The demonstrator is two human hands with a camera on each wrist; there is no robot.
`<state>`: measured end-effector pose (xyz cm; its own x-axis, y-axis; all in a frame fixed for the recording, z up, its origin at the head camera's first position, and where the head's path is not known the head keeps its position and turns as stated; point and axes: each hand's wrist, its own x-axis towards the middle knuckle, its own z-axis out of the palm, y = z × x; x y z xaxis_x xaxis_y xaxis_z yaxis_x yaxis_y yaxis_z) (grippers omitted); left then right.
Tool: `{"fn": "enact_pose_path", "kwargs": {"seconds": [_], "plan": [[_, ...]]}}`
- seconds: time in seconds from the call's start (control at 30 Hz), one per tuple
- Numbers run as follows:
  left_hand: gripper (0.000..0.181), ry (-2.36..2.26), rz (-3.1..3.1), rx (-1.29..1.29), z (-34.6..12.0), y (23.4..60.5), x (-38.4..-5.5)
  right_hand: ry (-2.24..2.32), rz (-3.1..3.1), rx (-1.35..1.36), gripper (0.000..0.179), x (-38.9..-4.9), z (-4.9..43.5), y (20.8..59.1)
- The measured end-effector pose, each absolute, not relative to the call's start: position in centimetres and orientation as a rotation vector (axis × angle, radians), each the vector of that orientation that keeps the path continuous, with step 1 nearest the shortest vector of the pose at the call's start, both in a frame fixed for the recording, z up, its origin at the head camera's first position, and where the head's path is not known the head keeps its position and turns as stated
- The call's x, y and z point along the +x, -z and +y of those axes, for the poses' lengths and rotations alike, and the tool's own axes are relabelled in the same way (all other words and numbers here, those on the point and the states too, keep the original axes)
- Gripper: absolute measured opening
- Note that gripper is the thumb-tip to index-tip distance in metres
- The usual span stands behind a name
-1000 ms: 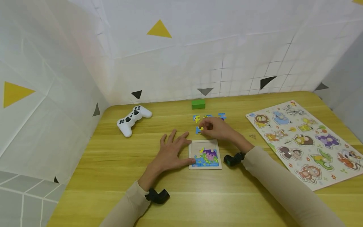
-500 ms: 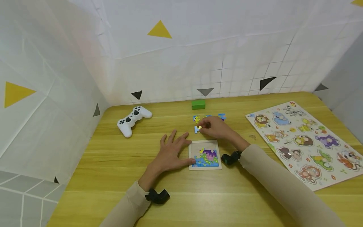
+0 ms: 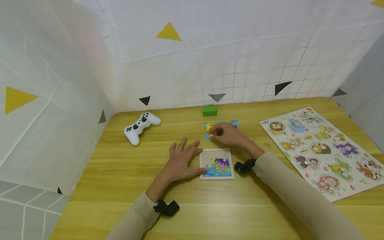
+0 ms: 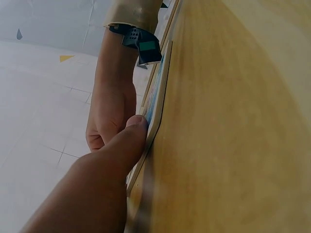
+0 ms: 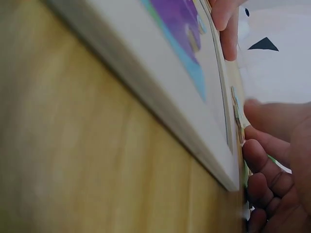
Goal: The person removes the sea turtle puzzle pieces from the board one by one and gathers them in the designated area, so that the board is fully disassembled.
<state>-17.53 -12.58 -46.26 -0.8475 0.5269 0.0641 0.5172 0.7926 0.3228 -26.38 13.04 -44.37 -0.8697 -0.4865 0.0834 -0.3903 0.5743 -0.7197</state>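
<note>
A small square wooden puzzle tray (image 3: 217, 178), partly filled with pieces of a purple and green dinosaur picture, lies on the table. My left hand (image 3: 179, 163) is spread along its left side, fingers straight. Its thumb (image 4: 137, 121) rests on the tray's lower left, and a fingertip touches near the upper left corner. Just beyond the tray's far edge, my right hand (image 3: 227, 135) pinches the edge of a blue and yellow puzzle piece (image 3: 207, 137), low over the table. In the right wrist view, thumb and fingertips meet at this piece (image 5: 237, 116), seen edge-on.
Loose puzzle pieces (image 3: 207, 125) lie behind the right hand, some partly hidden by it. A green block (image 3: 209, 110) stands at the back. At the far left is a white game controller (image 3: 141, 126); a large animal peg board (image 3: 322, 150) covers the right side.
My right hand has shifted slightly left with the puzzle piece, which tilted and caught the light half a second ago and now looks flatter. The left hand and tray have stayed put.
</note>
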Motion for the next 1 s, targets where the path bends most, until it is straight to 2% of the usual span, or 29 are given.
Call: {"fn": "enact_pose_path", "kwargs": {"seconds": [0.17, 1.0], "plan": [[0.076, -0.511, 2.946, 0.849, -12.61, 46.33, -17.54, 1.213, 2.640, -0.780, 0.031, -26.33, 13.24, 44.28], [0.076, -0.521, 2.939, 0.858, -12.66, 46.35, -17.57, 1.170, 2.695, -0.711, 0.027, -26.52, 12.76, 44.24]]}}
